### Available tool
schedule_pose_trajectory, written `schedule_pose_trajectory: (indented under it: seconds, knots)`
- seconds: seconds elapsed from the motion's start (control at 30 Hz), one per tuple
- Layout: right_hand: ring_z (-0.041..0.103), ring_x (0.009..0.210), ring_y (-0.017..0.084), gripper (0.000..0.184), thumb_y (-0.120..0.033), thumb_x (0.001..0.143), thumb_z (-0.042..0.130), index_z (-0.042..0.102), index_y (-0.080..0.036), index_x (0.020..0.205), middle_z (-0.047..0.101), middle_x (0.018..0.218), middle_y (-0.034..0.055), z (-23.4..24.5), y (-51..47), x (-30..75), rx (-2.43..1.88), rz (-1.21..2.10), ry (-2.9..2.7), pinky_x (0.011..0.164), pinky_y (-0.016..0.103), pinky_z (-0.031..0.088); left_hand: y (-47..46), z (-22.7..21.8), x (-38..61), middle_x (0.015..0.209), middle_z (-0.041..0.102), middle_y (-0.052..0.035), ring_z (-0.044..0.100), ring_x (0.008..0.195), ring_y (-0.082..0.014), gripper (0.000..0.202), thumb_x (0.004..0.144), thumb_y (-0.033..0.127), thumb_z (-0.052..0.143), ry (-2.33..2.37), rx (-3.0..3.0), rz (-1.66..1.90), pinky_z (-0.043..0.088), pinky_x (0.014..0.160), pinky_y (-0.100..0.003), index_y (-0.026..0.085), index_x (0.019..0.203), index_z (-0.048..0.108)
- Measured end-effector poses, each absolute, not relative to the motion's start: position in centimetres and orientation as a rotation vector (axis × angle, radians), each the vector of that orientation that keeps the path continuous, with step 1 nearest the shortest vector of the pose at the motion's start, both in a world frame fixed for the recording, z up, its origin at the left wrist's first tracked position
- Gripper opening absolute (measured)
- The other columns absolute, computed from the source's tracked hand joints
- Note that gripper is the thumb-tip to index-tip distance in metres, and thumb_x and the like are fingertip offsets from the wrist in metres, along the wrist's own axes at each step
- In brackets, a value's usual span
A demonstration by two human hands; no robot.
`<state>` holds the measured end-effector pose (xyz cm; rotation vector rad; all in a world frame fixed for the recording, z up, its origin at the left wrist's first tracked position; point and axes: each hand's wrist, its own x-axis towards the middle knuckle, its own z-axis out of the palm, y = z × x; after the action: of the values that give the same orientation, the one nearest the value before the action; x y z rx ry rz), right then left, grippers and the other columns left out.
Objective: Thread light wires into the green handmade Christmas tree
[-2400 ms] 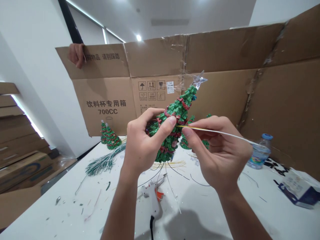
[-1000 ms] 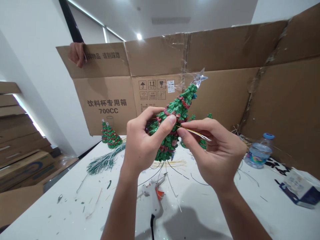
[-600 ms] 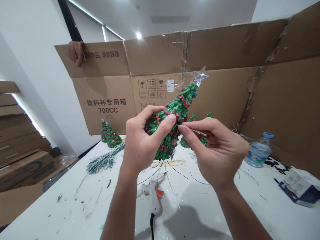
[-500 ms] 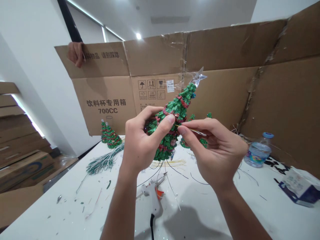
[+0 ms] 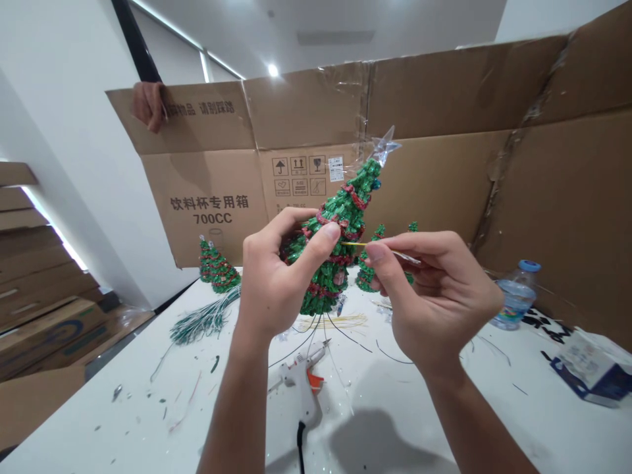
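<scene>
My left hand (image 5: 276,276) is closed around a small green Christmas tree (image 5: 353,197), tilted to the right, with red garland and a clear star (image 5: 386,146) at its tip. Thin wires hang from the tree's base. Between thumb and forefinger, my right hand (image 5: 429,289) pinches a thin yellow wire (image 5: 354,244), whose left end meets the tree's side near my left thumb. Whether that end is inside the tree or only touching it, I cannot tell. Below the tree a white glue gun (image 5: 301,382) with an orange trigger lies on the table.
More small trees (image 5: 221,268) stand at the left and behind my right hand. A bundle of green wires (image 5: 202,319) lies at left. On the right are a water bottle (image 5: 516,299) and a blue-white box (image 5: 590,372). Cardboard (image 5: 429,178) walls the back; another person's hand (image 5: 148,106) grips its top.
My right hand has drawn slightly right, away from the tree, and more of the yellow wire shows. The tree and my left hand have shifted a little left.
</scene>
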<state>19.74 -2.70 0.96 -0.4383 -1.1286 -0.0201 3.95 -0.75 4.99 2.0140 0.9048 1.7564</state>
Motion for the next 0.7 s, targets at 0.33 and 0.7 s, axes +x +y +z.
schedule_pose_trajectory:
  seconds: [0.33, 0.7]
  knots:
    - [0.068, 0.063, 0.012, 0.013, -0.014, 0.094, 0.087, 0.081, -0.026, 0.093, 0.077, 0.078, -0.0051, 1.0, -2.2, 19.9, -0.494, 0.014, -1.306, 0.058, 0.029, 0.057, -0.8, 5.0, 4.0, 0.089, 0.076, 0.0059, 0.065, 0.078, -0.0133, 0.021, 0.1, 0.046, 0.08, 0.87, 2.051, 1.727, 0.051, 0.072, -0.027, 0.027, 0.106, 0.082]
    - [0.072, 0.104, 0.02, 0.035, -0.033, 0.096, 0.085, 0.066, -0.028, 0.125, 0.071, 0.112, 0.0012, 0.3, -0.5, 19.8, -0.506, 0.179, -1.243, 0.091, 0.037, 0.06, -1.0, 5.0, 4.1, 0.091, 0.077, 0.004, 0.065, 0.081, -0.0149, 0.024, 0.099, 0.049, 0.081, 0.877, 2.02, 1.714, 0.052, 0.075, -0.028, 0.026, 0.107, 0.082]
